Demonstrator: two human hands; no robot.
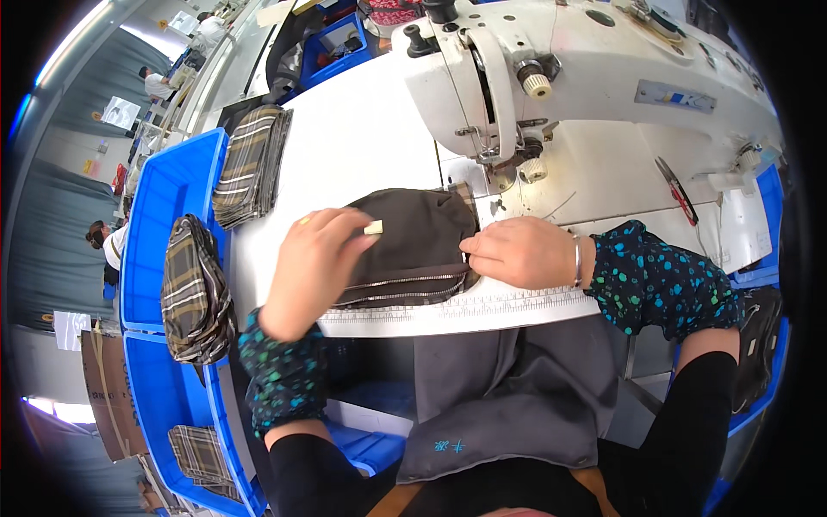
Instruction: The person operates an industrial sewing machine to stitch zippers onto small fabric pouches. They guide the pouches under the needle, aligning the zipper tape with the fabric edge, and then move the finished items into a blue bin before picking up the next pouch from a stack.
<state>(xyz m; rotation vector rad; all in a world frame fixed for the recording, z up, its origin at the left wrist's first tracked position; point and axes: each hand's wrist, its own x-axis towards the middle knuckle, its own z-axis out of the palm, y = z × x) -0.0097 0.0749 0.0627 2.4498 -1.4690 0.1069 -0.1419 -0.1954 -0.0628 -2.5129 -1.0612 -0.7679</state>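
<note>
A dark brown fabric pouch [409,228] lies on the white sewing table, with a zipper [401,286] along its near side. A small pale yellow label [373,227] shows on its upper face. Beside this label is my left hand [312,267], slightly blurred, its thumb and index finger curved and apart over the pouch's left part. My right hand [521,252] pinches the pouch's right edge near the zipper end. Just beyond the pouch stands the white sewing machine [594,77], its needle area close to the pouch's far right corner.
Plaid fabric pieces [250,164] are stacked at the table's left. A plaid pouch [196,289] rests by the blue bins [172,185]. Red-handled scissors [678,191] lie right of the machine. A ruler strip [517,306] runs along the front edge. Dark pouches [758,345] fill a bin at right.
</note>
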